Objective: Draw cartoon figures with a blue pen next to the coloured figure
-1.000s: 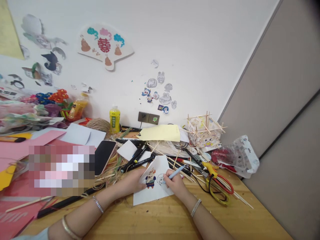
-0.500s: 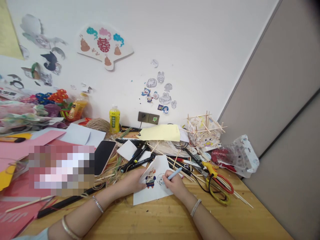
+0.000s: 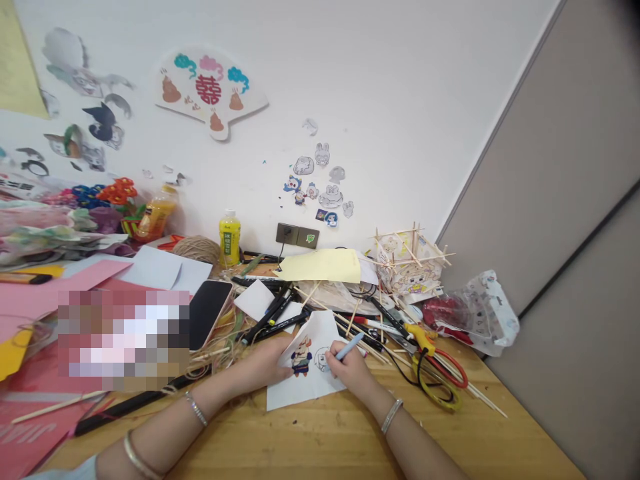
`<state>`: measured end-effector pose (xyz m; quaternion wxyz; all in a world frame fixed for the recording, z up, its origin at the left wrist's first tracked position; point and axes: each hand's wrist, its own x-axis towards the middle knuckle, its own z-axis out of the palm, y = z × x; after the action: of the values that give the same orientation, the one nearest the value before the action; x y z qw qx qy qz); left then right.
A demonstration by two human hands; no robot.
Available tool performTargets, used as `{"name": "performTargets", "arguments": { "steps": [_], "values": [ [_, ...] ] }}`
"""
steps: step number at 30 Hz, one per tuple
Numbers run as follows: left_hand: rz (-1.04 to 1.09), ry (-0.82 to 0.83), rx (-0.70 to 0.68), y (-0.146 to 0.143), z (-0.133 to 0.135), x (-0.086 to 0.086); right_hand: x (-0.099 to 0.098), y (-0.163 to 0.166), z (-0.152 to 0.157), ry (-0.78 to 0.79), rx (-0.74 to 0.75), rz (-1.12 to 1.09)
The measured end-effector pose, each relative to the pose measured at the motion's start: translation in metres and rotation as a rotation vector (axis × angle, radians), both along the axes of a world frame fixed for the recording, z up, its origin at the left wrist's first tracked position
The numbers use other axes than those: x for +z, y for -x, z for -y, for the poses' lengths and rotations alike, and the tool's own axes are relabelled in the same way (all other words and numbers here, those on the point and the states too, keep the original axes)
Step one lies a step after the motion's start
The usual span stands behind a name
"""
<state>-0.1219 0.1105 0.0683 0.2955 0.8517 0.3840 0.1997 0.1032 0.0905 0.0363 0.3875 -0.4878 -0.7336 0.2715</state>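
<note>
A white sheet of paper [image 3: 305, 395] lies at the front of the wooden table, its upper part raised a little. It bears a coloured cartoon figure and, to the right, a line-drawn head. My left hand [image 3: 267, 367] grips the sheet's left edge, thumb on the front; its other fingers are mostly hidden behind the paper. In my right hand [image 3: 353, 370] is a light blue pen [image 3: 351, 347], pinched between the fingers and slanting up to the right. Its tip is hidden by my fingers, close to the line-drawn head.
Behind the paper lie black markers [image 3: 270, 323], wooden sticks and a yellow sheet [image 3: 323, 267]. Scissors [image 3: 440, 373] with orange and yellow handles rest at right. A phone [image 3: 207, 313], pink papers and twine [image 3: 195, 250] occupy the left; a yellow bottle [image 3: 229, 238] stands near the wall.
</note>
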Motion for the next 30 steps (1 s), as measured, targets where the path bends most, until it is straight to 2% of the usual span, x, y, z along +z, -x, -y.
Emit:
{"name": "performTargets", "arguments": {
  "steps": [15,30],
  "values": [
    [-0.011,0.002,-0.002,-0.0013,0.0048,0.0089,-0.0016,-0.0006,0.0005,0.063,0.006,-0.050],
    [-0.022,0.012,0.011,-0.0008,0.0028,0.0052,-0.0049,-0.0012,-0.0001,0.107,0.008,-0.096]
  ]
}}
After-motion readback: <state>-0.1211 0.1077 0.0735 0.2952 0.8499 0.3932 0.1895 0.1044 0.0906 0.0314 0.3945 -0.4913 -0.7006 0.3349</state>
